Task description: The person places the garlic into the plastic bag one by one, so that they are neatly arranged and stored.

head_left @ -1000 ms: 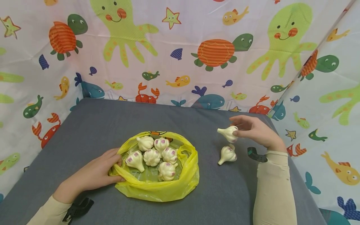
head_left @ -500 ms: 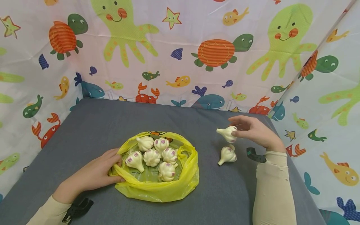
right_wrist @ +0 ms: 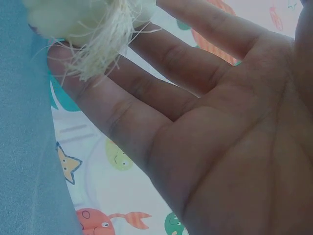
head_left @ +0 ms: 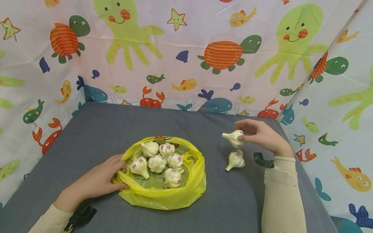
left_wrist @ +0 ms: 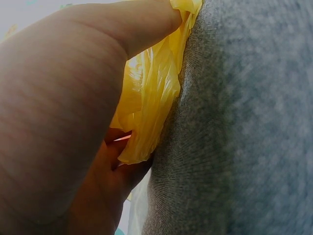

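Observation:
My right hand (head_left: 263,137) pinches a garlic bulb (head_left: 234,138) between thumb and fingertips, its stem pointing left. Up close in the right wrist view, the stringy roots (right_wrist: 102,41) of that bulb lie against the fingers. Just below it in the head view, another garlic bulb (head_left: 235,160) lies on the grey cloth. A yellow plastic bag (head_left: 166,199) stands with its mouth spread wide, several garlic bulbs (head_left: 157,163) inside. At its left side my left hand (head_left: 96,179) grips the rim; the left wrist view has the crinkled bag film (left_wrist: 151,93) between thumb and fingers.
Grey cloth (head_left: 140,119) covers the table. White curtains (head_left: 134,84) printed with sea animals enclose its back and sides. Dark wrist mounts (head_left: 263,160) are on both forearms.
My right hand has shifted slightly left with the garlic bulb in its grasp. The left hand, the bag and the bulb on the cloth look unmoved.

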Available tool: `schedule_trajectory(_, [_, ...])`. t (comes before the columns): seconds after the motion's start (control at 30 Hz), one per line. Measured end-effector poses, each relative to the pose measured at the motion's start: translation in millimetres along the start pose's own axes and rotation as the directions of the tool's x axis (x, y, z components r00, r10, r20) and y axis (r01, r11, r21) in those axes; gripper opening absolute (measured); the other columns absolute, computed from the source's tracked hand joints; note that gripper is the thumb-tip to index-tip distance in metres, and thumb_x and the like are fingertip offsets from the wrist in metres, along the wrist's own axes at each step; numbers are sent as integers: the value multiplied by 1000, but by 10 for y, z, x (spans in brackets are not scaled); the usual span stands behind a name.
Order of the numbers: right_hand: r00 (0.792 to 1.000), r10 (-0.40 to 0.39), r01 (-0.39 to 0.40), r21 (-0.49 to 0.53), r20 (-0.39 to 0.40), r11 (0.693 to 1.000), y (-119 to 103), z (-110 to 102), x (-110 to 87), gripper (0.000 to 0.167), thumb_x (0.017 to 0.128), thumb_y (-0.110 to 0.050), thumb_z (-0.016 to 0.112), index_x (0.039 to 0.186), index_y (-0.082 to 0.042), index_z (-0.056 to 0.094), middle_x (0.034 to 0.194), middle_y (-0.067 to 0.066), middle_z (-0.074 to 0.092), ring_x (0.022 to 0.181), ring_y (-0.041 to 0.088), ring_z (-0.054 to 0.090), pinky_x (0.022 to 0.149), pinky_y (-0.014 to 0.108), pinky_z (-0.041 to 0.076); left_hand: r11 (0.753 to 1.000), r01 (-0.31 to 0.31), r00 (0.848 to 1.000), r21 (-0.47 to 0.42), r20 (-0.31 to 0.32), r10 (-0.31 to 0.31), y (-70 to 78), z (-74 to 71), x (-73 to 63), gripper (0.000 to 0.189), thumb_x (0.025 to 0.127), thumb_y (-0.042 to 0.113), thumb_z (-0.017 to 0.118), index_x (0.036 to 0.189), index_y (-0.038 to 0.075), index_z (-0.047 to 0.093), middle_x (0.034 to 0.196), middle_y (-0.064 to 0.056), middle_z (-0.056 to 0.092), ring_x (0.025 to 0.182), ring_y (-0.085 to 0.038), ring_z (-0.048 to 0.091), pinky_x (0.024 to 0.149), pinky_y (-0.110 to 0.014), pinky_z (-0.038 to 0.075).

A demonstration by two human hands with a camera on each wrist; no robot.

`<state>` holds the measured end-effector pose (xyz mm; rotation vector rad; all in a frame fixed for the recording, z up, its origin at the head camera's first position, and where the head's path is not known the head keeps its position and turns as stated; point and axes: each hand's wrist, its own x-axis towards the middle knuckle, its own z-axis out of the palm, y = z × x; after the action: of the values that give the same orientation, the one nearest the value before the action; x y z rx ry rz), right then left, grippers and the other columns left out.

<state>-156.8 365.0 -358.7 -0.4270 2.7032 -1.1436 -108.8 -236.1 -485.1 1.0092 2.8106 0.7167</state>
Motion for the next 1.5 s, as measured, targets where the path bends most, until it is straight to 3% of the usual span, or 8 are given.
schedule_trajectory(0.3, [1000,-8,8,6,7,1000,-72,20,10,52,102,-31,80,149,-17,63,148,13,65,132,30,64,97,30,56,1000,2,1000,5,-1,-1,13,-12,-2,48,87,60,89,99,33,50,147,0,54,117,-15,48,80,-32,43])
schedule_trajectory(0.87, [1000,-23,23,-11,1,1000,-156,20,15,52,101,-31,81,149,-18,63,147,7,66,131,28,65,98,28,55,1000,7,1000,8,-5,-7,19,-29,-6,49,87,62,88,99,33,50,149,-1,54,124,-17,49,81,-33,43])
schedule_trajectory(1.5, [1000,-19,19,0,11,1000,-172,57,8,53,101,-32,81,148,-17,64,147,9,66,130,28,65,99,30,56,1000,17,1000,-12,9,-17,-3,11,-1,48,88,67,84,98,33,51,146,2,54,120,-15,49,81,-33,43])
